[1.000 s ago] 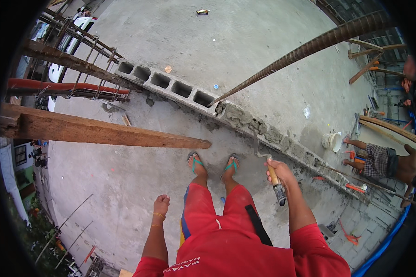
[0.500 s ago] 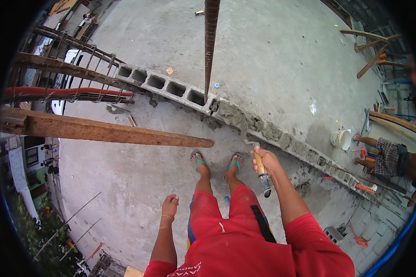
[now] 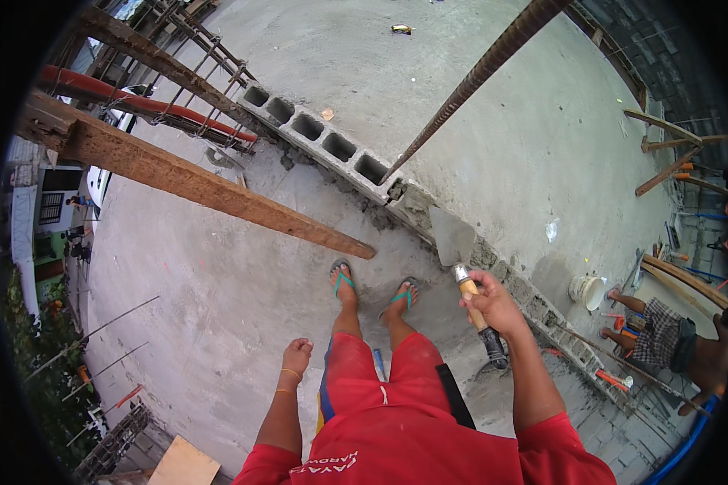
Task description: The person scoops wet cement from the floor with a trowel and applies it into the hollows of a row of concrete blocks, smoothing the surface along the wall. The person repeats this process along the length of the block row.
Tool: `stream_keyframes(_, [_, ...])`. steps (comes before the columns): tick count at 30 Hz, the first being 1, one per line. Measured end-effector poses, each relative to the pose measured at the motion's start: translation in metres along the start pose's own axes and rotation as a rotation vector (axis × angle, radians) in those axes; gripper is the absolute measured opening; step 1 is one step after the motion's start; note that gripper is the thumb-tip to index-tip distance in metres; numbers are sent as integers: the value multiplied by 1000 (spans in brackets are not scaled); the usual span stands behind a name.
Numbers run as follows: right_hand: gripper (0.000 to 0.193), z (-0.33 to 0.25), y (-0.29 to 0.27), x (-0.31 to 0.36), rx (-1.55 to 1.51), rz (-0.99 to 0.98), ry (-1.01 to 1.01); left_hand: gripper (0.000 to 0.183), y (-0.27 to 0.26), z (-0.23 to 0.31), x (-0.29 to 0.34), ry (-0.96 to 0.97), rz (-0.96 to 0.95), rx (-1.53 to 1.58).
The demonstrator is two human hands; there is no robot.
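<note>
My right hand (image 3: 495,304) is wrapped round the wooden handle of a trowel (image 3: 453,234), whose dark butt end points back toward me. The trowel's grey blade lies flat side up over the top of a low hollow-block wall (image 3: 356,168), at the mortar-filled part (image 3: 412,202). Whether the blade touches the mortar cannot be seen. Left of the blade, several block cells are open and hollow. A steel rebar (image 3: 477,85) stands up out of the wall beside the last hollow cell. Curled closed, my left hand (image 3: 297,357) hangs by my side with nothing visible in it.
A wooden beam (image 3: 202,190) slants in from the left, ending near my feet. Tied rebar (image 3: 210,73) and a red pipe (image 3: 137,101) crowd the upper left. At right, a co-worker (image 3: 671,335) is near a white bucket (image 3: 588,292); wood props (image 3: 663,141) stand beyond.
The trowel blade has turned from edge-on to showing its flat face, and my right hand has moved slightly right and down. My view has rotated, so the wall and rebar slant more steeply.
</note>
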State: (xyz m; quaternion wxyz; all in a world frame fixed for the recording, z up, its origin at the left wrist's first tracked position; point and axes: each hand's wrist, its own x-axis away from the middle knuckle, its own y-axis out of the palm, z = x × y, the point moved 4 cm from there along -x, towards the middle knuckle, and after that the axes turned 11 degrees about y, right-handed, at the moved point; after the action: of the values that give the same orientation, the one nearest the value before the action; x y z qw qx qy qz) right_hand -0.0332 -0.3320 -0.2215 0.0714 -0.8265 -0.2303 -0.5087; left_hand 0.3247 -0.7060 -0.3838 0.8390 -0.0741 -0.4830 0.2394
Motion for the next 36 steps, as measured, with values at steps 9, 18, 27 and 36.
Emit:
stream_keyframes(9, [45, -73, 59, -101, 1459, 403, 79, 34, -16, -24, -21, -40, 36, 145])
stream_keyframes(18, [50, -81, 82, -86, 1394, 477, 136, 36, -74, -69, -31, -177, 3, 45])
stream_keyframes(27, [54, -42, 71, -58, 617, 490, -59, 34, -96, -16, -76, -27, 1, 127])
stream_keyframes(36, [43, -23, 106, -120, 374, 520, 23, 37, -106, -5, -103, 6, -64, 60])
